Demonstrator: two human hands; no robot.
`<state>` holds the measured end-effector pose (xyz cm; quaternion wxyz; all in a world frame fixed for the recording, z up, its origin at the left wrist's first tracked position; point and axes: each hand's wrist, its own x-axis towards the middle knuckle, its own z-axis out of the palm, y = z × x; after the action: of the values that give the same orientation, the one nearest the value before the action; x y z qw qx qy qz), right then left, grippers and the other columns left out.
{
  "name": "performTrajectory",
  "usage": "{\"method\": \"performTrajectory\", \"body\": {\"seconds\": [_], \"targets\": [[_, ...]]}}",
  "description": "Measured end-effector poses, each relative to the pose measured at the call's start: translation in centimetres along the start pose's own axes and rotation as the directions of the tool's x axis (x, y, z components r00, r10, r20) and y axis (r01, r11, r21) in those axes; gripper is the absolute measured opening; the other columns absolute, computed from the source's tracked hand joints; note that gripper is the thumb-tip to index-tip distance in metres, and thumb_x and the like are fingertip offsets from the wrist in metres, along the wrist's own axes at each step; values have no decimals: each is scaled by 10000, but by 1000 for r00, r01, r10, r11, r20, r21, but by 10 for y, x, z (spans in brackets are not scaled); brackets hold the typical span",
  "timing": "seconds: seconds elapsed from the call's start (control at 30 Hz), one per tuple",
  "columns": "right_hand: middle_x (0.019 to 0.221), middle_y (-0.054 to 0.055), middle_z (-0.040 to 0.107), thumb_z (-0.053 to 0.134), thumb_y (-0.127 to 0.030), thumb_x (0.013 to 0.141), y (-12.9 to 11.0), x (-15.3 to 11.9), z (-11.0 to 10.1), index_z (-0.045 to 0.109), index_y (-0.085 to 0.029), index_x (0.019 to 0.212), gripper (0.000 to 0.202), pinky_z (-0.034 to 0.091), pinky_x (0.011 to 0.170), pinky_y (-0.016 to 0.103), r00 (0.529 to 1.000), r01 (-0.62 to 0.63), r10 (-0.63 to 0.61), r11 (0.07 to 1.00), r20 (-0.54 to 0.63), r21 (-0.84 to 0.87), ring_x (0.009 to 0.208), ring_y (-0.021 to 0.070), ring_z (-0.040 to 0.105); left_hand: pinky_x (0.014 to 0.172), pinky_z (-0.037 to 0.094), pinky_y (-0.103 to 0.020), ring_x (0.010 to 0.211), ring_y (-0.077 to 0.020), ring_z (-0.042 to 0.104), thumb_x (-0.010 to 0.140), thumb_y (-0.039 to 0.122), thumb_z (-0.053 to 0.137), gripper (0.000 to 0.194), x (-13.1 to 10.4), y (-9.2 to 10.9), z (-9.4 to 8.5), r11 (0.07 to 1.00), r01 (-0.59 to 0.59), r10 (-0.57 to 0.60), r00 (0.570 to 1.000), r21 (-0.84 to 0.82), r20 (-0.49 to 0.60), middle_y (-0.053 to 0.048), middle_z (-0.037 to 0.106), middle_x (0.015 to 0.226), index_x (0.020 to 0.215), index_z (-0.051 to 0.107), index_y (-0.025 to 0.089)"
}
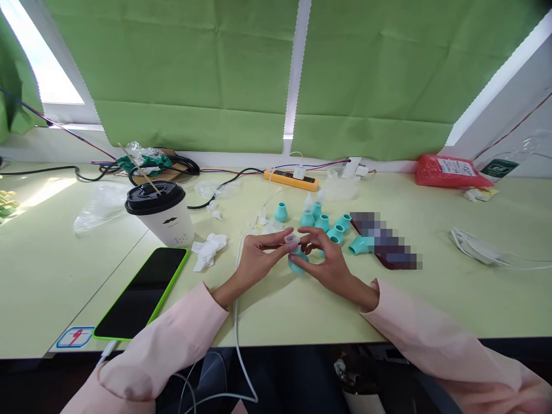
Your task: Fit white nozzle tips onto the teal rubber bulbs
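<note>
The left hand has its grip narrowed to a pinch, thumb and forefinger on a small translucent piece at the mouth of a teal bulb-shaped part. The right hand has its grip curved round that same part, thumb against its side, forefinger arched above; the exact seating of the translucent piece is hidden by the fingers. The held part is near the middle of the tabletop, toward the front edge. Just beyond the hands stands a cluster of similar teal parts, two with pale pointed tips; one more, a separate teal part, stands to the left of the cluster. To the right, a tilted teal part lies against a dark, pixelated object. To the left are a crumpled tissue, a phone in a green case and a lidded paper cup. An orange power strip lies behind; a red package rests at far right.
</note>
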<state>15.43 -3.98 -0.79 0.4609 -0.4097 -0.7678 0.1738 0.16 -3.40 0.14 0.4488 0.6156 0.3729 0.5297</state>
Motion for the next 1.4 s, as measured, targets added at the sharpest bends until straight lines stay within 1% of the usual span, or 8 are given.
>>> {"method": "performTrajectory", "body": {"seconds": [0.17,0.27,0.47,0.63,0.83,0.97,1.2,1.4], "targets": [[746,5,536,549,-259,710,2,2,-2,451,-223,1000,309,447,657,292,995,20,-29,995,-92,-94,685,132,523,743,465,-298,857,-176,573,756,301,463,365,7,4,-10,995,-90,93,992,32,-86,-70,628,946,1081,524,145],[791,18,537,537,-254,715,3,3,-4,461,-222,1007,303,442,697,309,990,30,-48,991,-133,-131,733,144,514,666,464,-279,802,-162,554,756,242,437,289,16,2,-20,950,-81,118,987,301,-107,-53,641,857,996,581,168],[883,36,531,498,-217,738,-3,3,-7,442,-218,1045,312,449,706,285,986,16,-29,996,-163,-83,795,146,507,747,385,-365,900,-220,405,731,248,486,255,17,-21,-18,474,-359,127,931,804,342,-58,537,971,958,602,246],[913,40,543,483,-206,746,-5,2,-10,454,-218,1063,318,428,740,307,990,60,-76,989,-117,-131,834,159,505,733,365,-389,951,-238,357,758,241,468,247,15,-37,-10,344,-446,117,894,827,433,-30,493,1065,983,561,284],[836,30,560,493,-191,718,-4,2,-16,497,-220,1027,310,443,676,295,984,181,-180,975,18,-132,760,151,526,824,391,-349,959,-192,467,727,274,516,204,18,-22,-14,716,-335,217,941,613,261,-44,592,946,899,585,189],[753,22,569,513,-186,690,-1,0,-15,520,-221,995,307,448,630,293,975,222,-218,963,45,-152,687,148,539,750,465,-309,800,-166,564,658,328,583,262,20,-6,-20,975,-36,19,996,218,83,-61,620,834,828,611,132],[771,34,580,528,-210,694,2,-2,-13,520,-216,1000,307,451,629,302,975,219,-220,958,14,-183,699,158,549,574,488,-260,557,-99,549,639,317,603,278,22,5,-22,970,235,-207,928,-56,309,-36,612,686,827,627,114],[713,33,554,525,-207,704,2,-4,-8,516,-193,1014,310,442,576,287,973,231,-231,950,28,-211,652,152,529,459,470,-228,447,-84,521,581,290,659,216,18,1,-16,958,274,-249,941,-84,229,6,562,525,663,578,108]]}}
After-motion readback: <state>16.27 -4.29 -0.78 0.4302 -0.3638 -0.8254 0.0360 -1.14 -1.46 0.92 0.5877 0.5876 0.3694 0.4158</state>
